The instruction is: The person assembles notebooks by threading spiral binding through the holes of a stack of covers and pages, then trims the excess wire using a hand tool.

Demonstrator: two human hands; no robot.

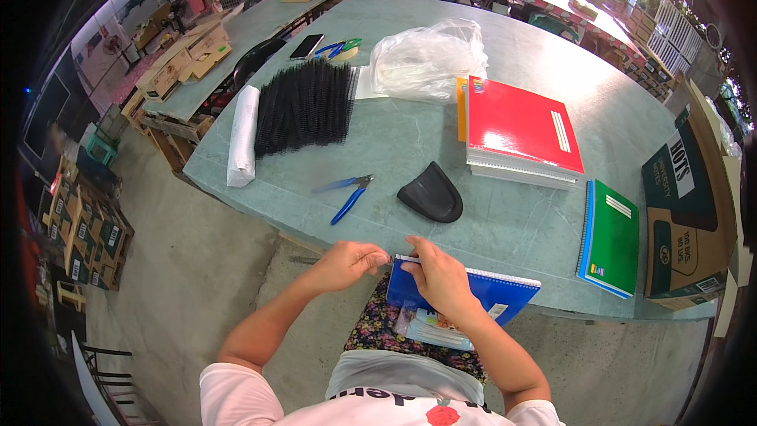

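Note:
A blue notebook [505, 288] is held tilted at the table's near edge, its row of punched holes along the upper side. My right hand [441, 276] grips it near its left end, thumb on the cover. Just off that corner, my left hand [352, 262] is closed in a pinch; what lies between its fingertips is too small to make out. Beyond my hands lie blue-handled cutting pliers [347, 196] with open handles and a black, rounded, pouch-like piece [431, 194]. Farther back lies a wide bunch of black plastic spiral coils [306, 106].
A stack of red notebooks [524, 122] sits at the right, with green notebooks [613, 237] and a cardboard box [684, 229] beyond. A white roll [243, 136], a clear plastic bag [432, 59], a phone [307, 46] and green-and-blue-handled tools [341, 47] lie farther back and left.

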